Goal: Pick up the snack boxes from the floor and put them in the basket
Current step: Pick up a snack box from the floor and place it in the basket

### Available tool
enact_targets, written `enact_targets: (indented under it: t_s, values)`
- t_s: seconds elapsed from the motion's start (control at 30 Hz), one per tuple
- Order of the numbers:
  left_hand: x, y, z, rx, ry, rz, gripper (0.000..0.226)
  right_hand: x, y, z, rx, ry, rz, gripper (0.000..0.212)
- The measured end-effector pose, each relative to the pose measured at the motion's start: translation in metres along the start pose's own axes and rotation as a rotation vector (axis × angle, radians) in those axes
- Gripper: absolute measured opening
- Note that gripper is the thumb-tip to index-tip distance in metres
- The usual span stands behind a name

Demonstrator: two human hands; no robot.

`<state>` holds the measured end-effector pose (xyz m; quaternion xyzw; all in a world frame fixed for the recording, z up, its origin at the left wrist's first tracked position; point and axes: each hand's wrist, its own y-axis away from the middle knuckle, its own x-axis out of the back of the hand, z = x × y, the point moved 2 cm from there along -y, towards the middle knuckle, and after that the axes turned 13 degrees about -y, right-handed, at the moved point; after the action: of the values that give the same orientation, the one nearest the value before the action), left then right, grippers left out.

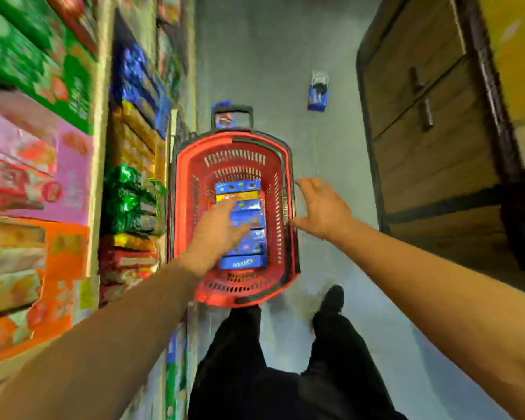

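A red basket (281, 189) is seen standing on the grey floor (331, 147) beside the shelves (73, 147), with its black pull handle (231, 112) at the far end. A row of snack boxes (249, 215) is laid along the bottom of the basket, mostly blue, with one yellow box among them near the far end.

The left hand (217, 233) is held over the boxes inside the basket, its fingers stretched out and spread; nothing is gripped by it, and whether the fingertips touch the boxes cannot be told. The right hand (322, 207) is held at the basket's right rim with fingers and thumb spread wide apart, empty; contact with the rim cannot be told through the blur.

Two more boxes are seen outside the basket: a blue box (317, 93) lies on the floor well apart, near the wooden cabinet (431, 131), and another blue box (223, 118) shows just behind the pull handle. The person's dark trousers and a black shoe (332, 300) are seen below the basket.
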<state>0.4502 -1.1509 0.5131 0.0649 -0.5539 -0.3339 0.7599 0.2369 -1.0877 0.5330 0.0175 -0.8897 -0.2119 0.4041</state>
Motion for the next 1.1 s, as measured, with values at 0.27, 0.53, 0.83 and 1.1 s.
enact_targets:
  t_s: [0.27,0.53,0.83,1.1]
  values:
    - [0.05,0.017,0.141,-0.115,-0.131,0.267,0.07,0.111,0.045,0.06,0.038,0.131,0.086,0.09]
    - [0.061,0.042,0.245,-0.051,-0.1,0.487,0.071,0.229,0.073,0.094,0.173,0.173,0.196,0.086]
    - [0.053,0.026,0.285,0.057,0.011,0.563,0.076,0.297,0.049,0.108,0.285,0.233,0.214,0.084]
    - [0.081,-0.083,0.274,0.108,0.093,0.517,0.076,0.316,-0.047,0.113,0.276,0.284,0.135,0.085]
